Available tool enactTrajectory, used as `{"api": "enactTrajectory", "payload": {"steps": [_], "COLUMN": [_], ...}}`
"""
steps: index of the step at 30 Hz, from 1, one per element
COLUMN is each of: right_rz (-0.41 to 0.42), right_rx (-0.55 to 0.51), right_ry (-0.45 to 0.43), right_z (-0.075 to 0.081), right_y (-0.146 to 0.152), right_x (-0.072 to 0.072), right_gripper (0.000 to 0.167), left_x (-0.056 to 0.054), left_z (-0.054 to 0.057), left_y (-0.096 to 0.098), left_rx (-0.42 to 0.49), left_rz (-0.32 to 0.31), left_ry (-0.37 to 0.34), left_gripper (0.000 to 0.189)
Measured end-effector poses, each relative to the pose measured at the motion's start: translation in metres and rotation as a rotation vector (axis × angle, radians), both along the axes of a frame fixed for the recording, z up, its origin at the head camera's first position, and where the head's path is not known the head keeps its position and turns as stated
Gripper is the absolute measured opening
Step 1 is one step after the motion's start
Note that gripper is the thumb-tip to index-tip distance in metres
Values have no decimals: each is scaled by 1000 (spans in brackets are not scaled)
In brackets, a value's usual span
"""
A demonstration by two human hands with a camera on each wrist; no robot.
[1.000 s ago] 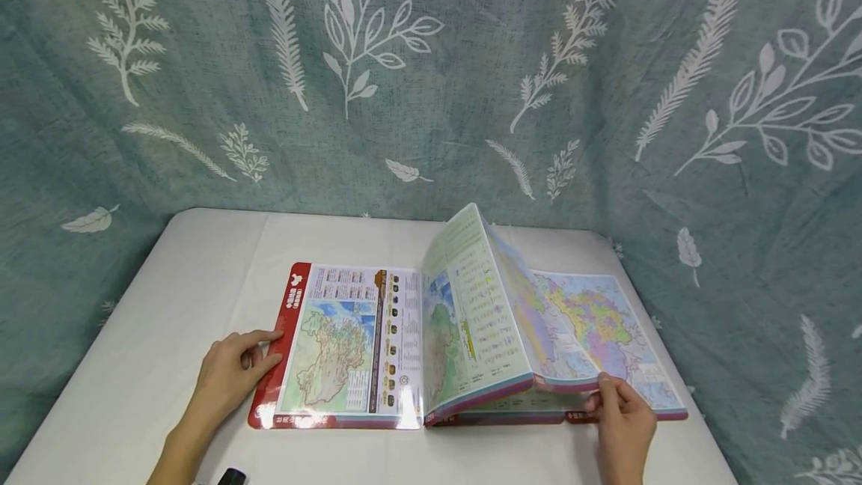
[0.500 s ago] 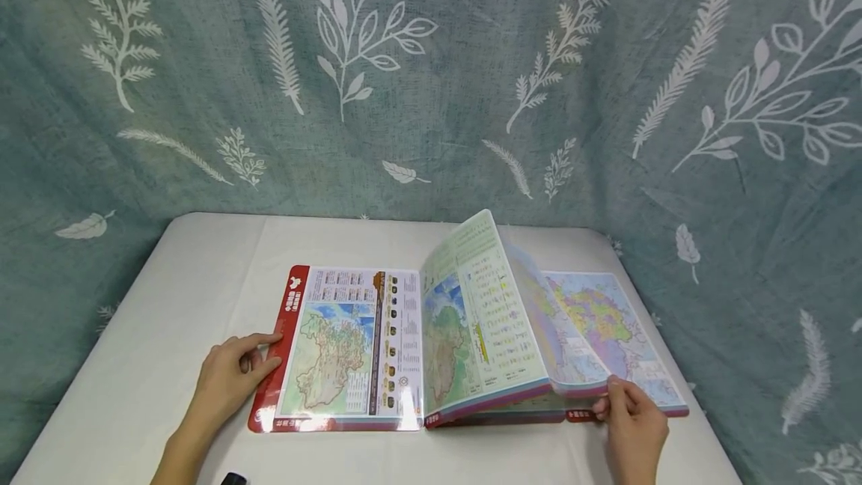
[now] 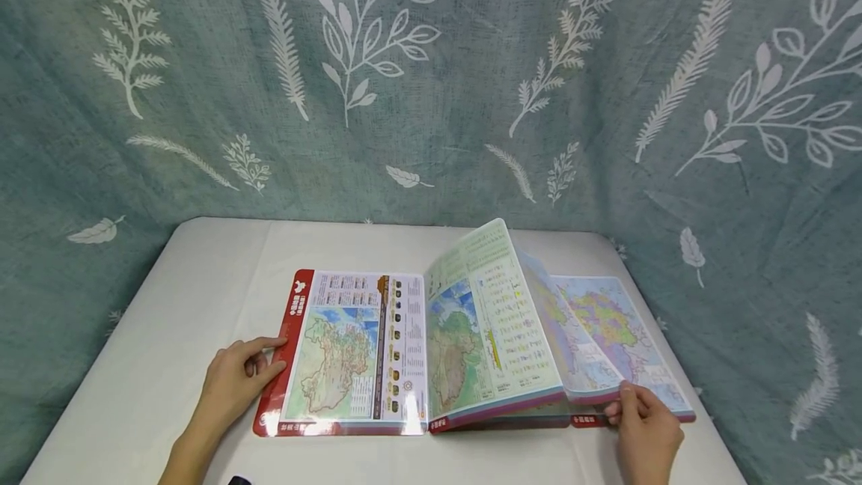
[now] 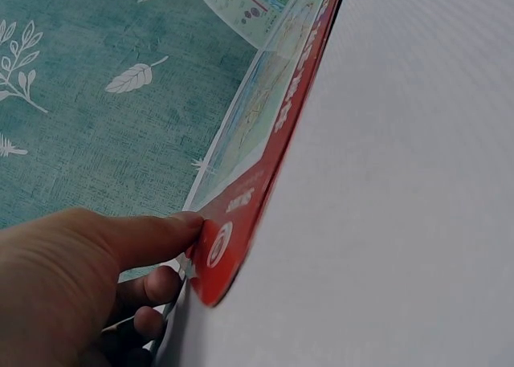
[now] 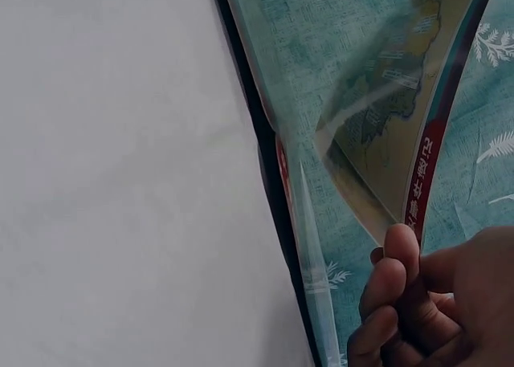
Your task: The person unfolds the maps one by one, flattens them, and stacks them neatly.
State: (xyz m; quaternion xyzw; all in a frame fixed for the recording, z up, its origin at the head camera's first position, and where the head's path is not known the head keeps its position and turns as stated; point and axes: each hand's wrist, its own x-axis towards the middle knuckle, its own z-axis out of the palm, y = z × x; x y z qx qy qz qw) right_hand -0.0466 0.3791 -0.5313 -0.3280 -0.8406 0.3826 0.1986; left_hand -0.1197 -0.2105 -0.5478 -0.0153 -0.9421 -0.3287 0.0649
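Observation:
A glossy laminated folding map lies spread on the white table, its left panel (image 3: 340,350) flat with a red border (image 4: 257,190) along the outer side. My left hand (image 3: 236,373) rests at that border, thumb and index fingertips on the red edge and spaced apart. In the left wrist view the other fingers bend below the edge. My right hand (image 3: 646,421) pinches the near corner of a raised panel (image 3: 592,365) between thumb and fingers; the right wrist view shows this corner in the fingertips (image 5: 401,242). Another standing panel (image 3: 498,320) leans beside it, printed with a map and text.
Behind the raised panels, a colourful map panel (image 3: 609,320) lies flat at the right. The white table (image 3: 222,260) meets a green leaf-patterned curtain (image 3: 465,81) at the back and sides. A small black object (image 3: 239,480) shows at the bottom edge.
My right hand has moved right, drawing the pinched panel corner with it. The standing panel leans further right and shows more of its printed face. The left hand stays at the red border.

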Motion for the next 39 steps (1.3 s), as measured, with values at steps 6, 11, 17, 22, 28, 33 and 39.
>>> {"api": "enactTrajectory", "payload": {"steps": [6, 11, 17, 22, 28, 33, 39], "right_rz": [-34, -60, -76, -93, -131, -171, -217], "right_rx": [-3, -16, -23, 4, 65, 4, 37], "right_ry": [-12, -7, 0, -12, -20, -73, -199], "right_z": [-3, -4, -3, -1, 0, 2, 13], "right_y": [8, 10, 13, 19, 30, 44, 55], "right_x": [-4, -5, -3, 0, 3, 8, 14], "right_gripper": [44, 44, 45, 46, 45, 51, 58], "left_x": [-1, -2, -3, -2, 0, 1, -2], "left_z": [0, 1, 1, -2, -1, -1, 0], "left_y": [-1, -1, -1, -1, -2, -3, -1], "left_rx": [6, 5, 3, -5, -14, -9, -2], "left_rz": [0, 2, 8, 5, 9, 9, 8], "left_ry": [0, -1, -10, 8, 53, 60, 19], "left_gripper": [39, 40, 40, 39, 38, 37, 38]}}
